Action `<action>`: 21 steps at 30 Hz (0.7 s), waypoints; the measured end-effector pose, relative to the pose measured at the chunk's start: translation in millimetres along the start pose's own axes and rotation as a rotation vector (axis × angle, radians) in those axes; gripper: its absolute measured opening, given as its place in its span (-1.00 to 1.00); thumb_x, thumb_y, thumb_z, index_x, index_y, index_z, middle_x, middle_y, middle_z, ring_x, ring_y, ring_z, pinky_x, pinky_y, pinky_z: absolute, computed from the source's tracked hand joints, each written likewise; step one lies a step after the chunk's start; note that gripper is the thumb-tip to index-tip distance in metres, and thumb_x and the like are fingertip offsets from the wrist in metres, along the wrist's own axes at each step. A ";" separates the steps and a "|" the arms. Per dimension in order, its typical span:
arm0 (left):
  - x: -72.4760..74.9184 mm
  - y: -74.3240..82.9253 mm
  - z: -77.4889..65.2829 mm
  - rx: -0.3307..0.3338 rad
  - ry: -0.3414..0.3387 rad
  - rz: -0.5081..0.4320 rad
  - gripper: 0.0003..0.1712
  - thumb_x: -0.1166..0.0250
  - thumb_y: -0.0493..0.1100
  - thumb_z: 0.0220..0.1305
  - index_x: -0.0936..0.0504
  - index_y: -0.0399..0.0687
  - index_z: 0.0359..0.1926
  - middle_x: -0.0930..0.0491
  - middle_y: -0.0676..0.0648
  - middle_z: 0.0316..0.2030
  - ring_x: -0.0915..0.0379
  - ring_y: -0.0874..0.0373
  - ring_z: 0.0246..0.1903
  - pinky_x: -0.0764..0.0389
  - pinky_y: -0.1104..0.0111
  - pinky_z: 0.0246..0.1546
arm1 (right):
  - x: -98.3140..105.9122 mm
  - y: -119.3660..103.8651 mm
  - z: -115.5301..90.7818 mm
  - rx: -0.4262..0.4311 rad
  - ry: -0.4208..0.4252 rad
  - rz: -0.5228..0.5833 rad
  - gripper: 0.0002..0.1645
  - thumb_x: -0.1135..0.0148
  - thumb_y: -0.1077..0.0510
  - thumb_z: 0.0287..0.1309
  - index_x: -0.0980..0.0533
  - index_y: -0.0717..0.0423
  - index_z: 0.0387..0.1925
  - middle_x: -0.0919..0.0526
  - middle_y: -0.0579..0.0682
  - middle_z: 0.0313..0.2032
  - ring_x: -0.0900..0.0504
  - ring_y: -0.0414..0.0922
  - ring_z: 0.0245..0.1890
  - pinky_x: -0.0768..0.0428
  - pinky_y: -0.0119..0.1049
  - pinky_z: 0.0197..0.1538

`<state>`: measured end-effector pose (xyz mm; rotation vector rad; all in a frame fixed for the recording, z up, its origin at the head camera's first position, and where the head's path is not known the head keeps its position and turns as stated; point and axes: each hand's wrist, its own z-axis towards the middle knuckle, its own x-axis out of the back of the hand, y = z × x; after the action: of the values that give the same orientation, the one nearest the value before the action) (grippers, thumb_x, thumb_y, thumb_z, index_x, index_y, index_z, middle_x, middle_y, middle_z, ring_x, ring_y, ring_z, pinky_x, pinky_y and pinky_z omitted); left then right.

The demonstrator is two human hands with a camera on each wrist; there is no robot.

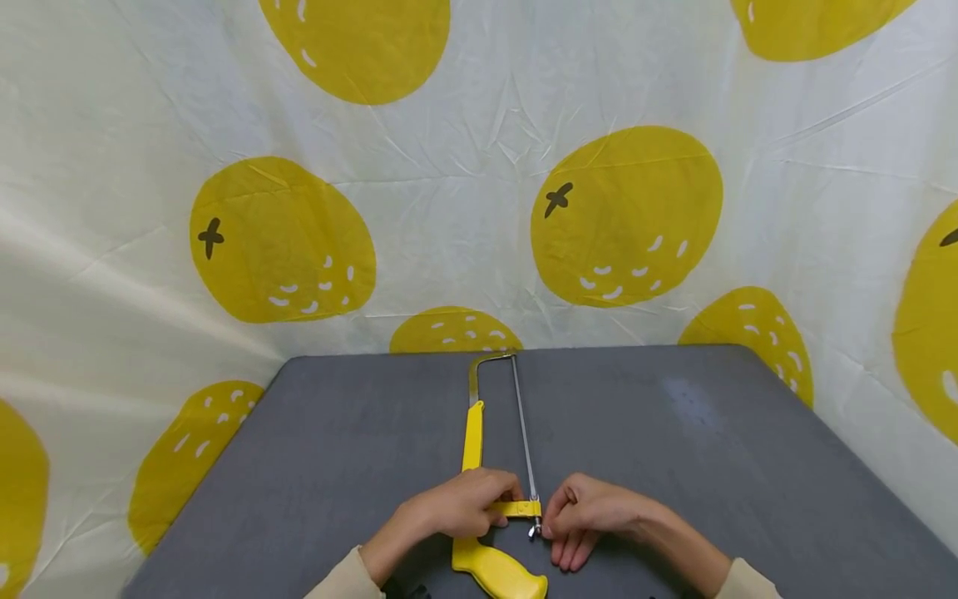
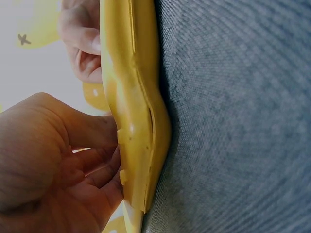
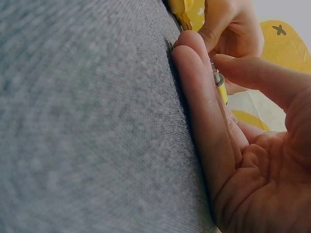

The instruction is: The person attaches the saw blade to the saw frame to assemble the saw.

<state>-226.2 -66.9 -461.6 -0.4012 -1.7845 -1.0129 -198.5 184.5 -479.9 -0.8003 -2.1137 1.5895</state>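
A hacksaw with a yellow grip (image 1: 503,572) and a thin blade (image 1: 522,420) lies on the dark grey table, its metal bow pointing away from me. My left hand (image 1: 466,502) holds the yellow frame close to the near end of the blade. In the left wrist view the saw's yellow body (image 2: 133,126) hides some of those fingertips. At the blade's near end is a small metal wing nut (image 1: 534,531). My right hand (image 1: 595,514) has thumb and forefinger pinched at it, the other fingers extended low along the tabletop (image 3: 97,126).
The grey table (image 1: 636,416) reaches back to a white cloth (image 1: 456,225) printed with large yellow fruit. That cloth hangs behind the table and along its sides. A pale smudge (image 1: 692,403) marks the right part of the tabletop.
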 end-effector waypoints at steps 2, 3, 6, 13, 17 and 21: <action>0.5 0.2 -0.2 0.005 -0.003 -0.005 -0.75 -0.39 -0.28 0.34 -0.63 0.12 -0.03 -0.58 0.24 -0.26 -0.42 0.40 -0.33 -0.53 0.53 -0.17 | 0.4 -0.4 0.4 0.000 0.000 -0.003 -0.72 -0.22 0.26 0.27 -0.66 0.44 -0.13 -0.78 -0.04 -0.47 -0.77 -0.27 -0.48 -0.70 -0.38 -0.42; 0.6 0.2 -0.1 0.006 -0.004 -0.006 -0.75 -0.38 -0.28 0.34 -0.63 0.12 -0.03 -0.58 0.24 -0.26 -0.42 0.40 -0.33 -0.53 0.53 -0.17 | 0.6 -0.5 0.5 -0.001 0.000 -0.003 -0.72 -0.21 0.26 0.27 -0.65 0.44 -0.13 -0.78 -0.04 -0.47 -0.77 -0.27 -0.48 -0.70 -0.38 -0.42; 0.8 0.3 0.6 0.005 -0.005 -0.005 -0.75 -0.38 -0.27 0.35 -0.63 0.13 -0.03 -0.58 0.24 -0.26 -0.42 0.40 -0.33 -0.53 0.52 -0.17 | 1.6 -0.4 0.5 -0.001 -0.001 -0.004 -0.72 -0.20 0.28 0.27 -0.64 0.46 -0.13 -0.78 -0.04 -0.47 -0.77 -0.27 -0.49 -0.70 -0.38 -0.42; -0.1 1.0 -0.3 0.013 -0.010 -0.007 -0.74 -0.38 -0.27 0.35 -0.63 0.12 -0.02 -0.59 0.24 -0.24 -0.43 0.41 -0.31 -0.54 0.52 -0.15 | 0.4 2.4 1.5 -0.002 0.000 0.000 -0.76 -0.19 0.28 0.28 -0.64 0.41 -0.17 -0.77 -0.03 -0.47 -0.77 -0.27 -0.49 -0.70 -0.38 -0.43; -0.6 0.4 -0.4 0.005 -0.004 -0.004 -0.74 -0.39 -0.27 0.34 -0.63 0.12 -0.02 -0.59 0.24 -0.24 -0.43 0.41 -0.31 -0.54 0.52 -0.14 | 0.0 3.0 1.4 0.000 0.003 -0.003 -0.81 -0.19 0.28 0.27 -0.64 0.36 -0.20 -0.77 -0.02 -0.47 -0.76 -0.27 -0.49 -0.69 -0.38 -0.44; -0.7 -0.5 0.0 -0.006 0.003 0.002 -0.74 -0.40 -0.27 0.33 -0.63 0.11 -0.02 -0.59 0.23 -0.24 -0.43 0.41 -0.31 -0.54 0.52 -0.14 | 0.7 2.3 1.9 -0.006 0.008 0.001 -0.82 -0.21 0.27 0.26 -0.64 0.34 -0.22 -0.78 -0.02 -0.48 -0.76 -0.27 -0.50 -0.69 -0.38 -0.44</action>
<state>-226.2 -67.1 -462.4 -0.4050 -1.7783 -1.0169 -199.7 184.0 -482.7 -0.8082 -2.1138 1.5784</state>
